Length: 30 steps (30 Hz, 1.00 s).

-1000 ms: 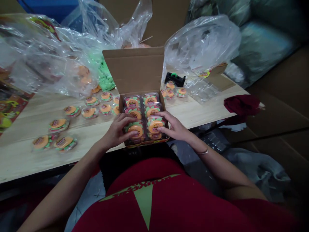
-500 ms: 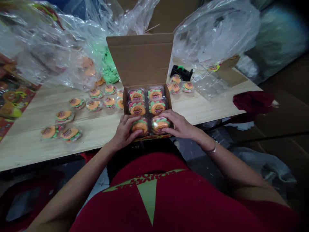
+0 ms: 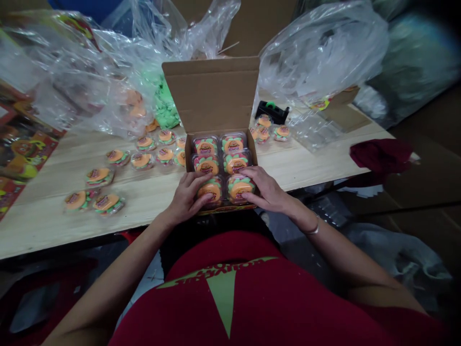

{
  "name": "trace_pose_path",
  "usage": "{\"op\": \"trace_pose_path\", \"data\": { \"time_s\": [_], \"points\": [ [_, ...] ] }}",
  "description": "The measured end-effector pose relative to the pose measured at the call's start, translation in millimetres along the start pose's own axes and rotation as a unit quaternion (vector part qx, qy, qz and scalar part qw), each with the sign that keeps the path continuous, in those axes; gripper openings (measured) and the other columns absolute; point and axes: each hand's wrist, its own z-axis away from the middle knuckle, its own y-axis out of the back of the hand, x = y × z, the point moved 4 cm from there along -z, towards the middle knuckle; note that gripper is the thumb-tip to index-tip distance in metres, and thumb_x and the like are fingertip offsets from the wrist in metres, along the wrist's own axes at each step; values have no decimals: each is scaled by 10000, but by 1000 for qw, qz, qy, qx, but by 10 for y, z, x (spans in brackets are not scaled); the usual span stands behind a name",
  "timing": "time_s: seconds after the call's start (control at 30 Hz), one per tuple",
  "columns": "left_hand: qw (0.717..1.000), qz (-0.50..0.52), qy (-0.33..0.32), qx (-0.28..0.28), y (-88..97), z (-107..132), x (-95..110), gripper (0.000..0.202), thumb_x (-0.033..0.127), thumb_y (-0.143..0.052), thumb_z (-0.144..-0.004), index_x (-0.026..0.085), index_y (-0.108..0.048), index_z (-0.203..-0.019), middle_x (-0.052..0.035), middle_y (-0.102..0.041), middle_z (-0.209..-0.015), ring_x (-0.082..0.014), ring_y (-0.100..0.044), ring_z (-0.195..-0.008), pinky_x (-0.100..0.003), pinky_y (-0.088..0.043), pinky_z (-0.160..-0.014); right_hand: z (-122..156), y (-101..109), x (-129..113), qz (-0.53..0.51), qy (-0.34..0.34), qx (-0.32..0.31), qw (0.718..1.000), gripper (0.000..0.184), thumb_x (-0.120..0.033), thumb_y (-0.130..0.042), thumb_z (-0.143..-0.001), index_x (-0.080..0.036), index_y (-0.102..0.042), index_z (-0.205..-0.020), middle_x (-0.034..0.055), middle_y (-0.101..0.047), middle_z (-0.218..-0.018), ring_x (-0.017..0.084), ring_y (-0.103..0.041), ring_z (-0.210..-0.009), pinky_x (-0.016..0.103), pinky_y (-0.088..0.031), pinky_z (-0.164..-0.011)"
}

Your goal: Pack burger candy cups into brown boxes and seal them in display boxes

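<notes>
An open cardboard box (image 3: 212, 91) sits at the near edge of the wooden table (image 3: 306, 166), its lid standing up. Inside lie several clear plastic tubs of orange and green burger-shaped sweets (image 3: 206, 164), two across. My left hand (image 3: 187, 194) rests on the near left tub with its fingers curled over it. My right hand (image 3: 264, 190) lies on the near right tub (image 3: 239, 186), fingers stretched flat along it. Neither hand lifts anything.
Several loose tubs (image 3: 101, 175) lie on the table to the left, and a few (image 3: 268, 129) behind the box on the right. Big clear plastic bags (image 3: 320, 53) stand at the back. A black tape dispenser (image 3: 272, 111), a dark red cloth (image 3: 382, 154) and printed cartons (image 3: 21, 154) are also here.
Both hands pressed the front tubs down into the box and stay on them. The view has shifted slightly.
</notes>
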Motion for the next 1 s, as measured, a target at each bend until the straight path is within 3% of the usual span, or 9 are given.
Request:
{"op": "trace_pose_path", "data": {
  "time_s": [0.23, 0.37, 0.53, 0.77, 0.93, 1.0],
  "points": [
    [994, 102, 45, -14, 86, -44, -25, 376, 320, -597, -942, 216, -556, -1300, -90, -599, -1206, -237, -565, -1137, -386, -463, -967, -35, -28, 25, -25, -28, 31, 999, 511, -430, -573, -954, -218, -455, -1404, 125, -616, -1271, 282, -598, -1158, 434, -500, -964],
    [997, 49, 54, 19, 56, -17, 3, 406, 328, -587, -942, 204, -518, -1322, -104, -581, -1246, -246, -536, -1160, -411, -445, -991, -42, 11, 6, -39, -17, 47, 998, 499, -407, -573, -957, -237, -449, -1409, 122, -592, -1305, 282, -558, -1205, 458, -474, -1011],
    [999, 10, 32, 37, -1, 6, 34, 381, 323, -560, -950, 200, -517, -1308, -96, -596, -1230, -249, -528, -1139, -426, -428, -997, -70, 19, 12, -66, -8, -4, 998, 481, -410, -602, -947, -234, -475, -1376, 113, -593, -1283, 265, -576, -1175, 432, -494, -990],
    [998, -14, 27, 49, -9, 2, 0, 364, 323, -512, -972, 205, -503, -1316, -108, -573, -1265, -251, -529, -1184, -426, -442, -1004, -44, -108, 14, 15, -17, 61, 998, 569, -414, -557, -973, -238, -359, -1477, 140, -568, -1316, 297, -539, -1217, 479, -473, -1024],
    [981, -178, -40, 68, 41, -79, 285, 593, 386, -630, -909, 188, -421, -1427, -187, -474, -1450, -342, -438, -1335, -508, -370, -1068, 28, -119, 34, -8, -24, 85, 996, 816, -478, -616, -929, -254, -161, -1568, 156, -453, -1444, 312, -473, -1301, 488, -456, -1062],
    [970, -216, -98, 47, -8, -172, 466, 597, 359, -632, -915, 190, -409, -1442, -171, -505, -1451, -326, -447, -1344, -489, -357, -1080, 43, -86, 50, -45, -37, 114, 992, 861, -515, -652, -894, -247, -178, -1561, 157, -451, -1438, 307, -494, -1279, 470, -472, -1044]
  ]
}}
